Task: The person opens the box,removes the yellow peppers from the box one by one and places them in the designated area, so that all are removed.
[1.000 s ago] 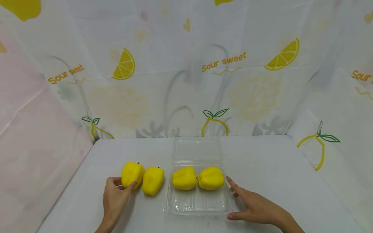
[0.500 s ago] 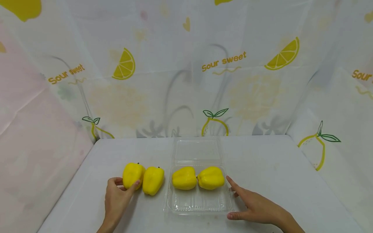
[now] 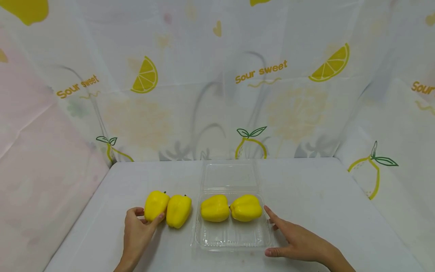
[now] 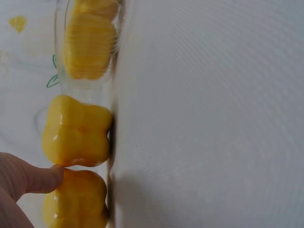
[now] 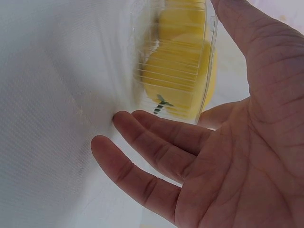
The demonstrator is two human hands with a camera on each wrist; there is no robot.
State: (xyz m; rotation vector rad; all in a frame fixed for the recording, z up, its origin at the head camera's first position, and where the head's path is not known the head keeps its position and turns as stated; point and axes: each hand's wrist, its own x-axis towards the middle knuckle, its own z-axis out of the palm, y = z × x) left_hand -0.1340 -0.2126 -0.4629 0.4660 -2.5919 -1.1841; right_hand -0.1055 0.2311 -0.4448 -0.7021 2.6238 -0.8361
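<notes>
My left hand point(image 3: 136, 231) holds the leftmost yellow bell pepper point(image 3: 156, 206) between thumb and fingers, on the table. Close against its right side stands a second yellow bell pepper point(image 3: 178, 211). In the left wrist view the thumb point(image 4: 45, 179) lies on the held pepper, near the gap between the two. A clear plastic clamshell box point(image 3: 234, 240), lid up, has two yellow peppers lying end to end in its rear half, a left one point(image 3: 215, 208) and a right one point(image 3: 246, 208). My right hand point(image 5: 228, 161) is beside the box's right wall, its fingers extended and the thumb near the front corner.
The box's transparent lid point(image 3: 231, 175) lies back toward the rear of the white table point(image 3: 306, 189). Behind the table hangs a curtain point(image 3: 204, 113) printed with lemons, and similar cloth closes off both sides.
My left hand has shifted slightly right with the leftmost pepper, whose stem end has swung a little right. The right hand, the box and the other peppers stay where they were.
</notes>
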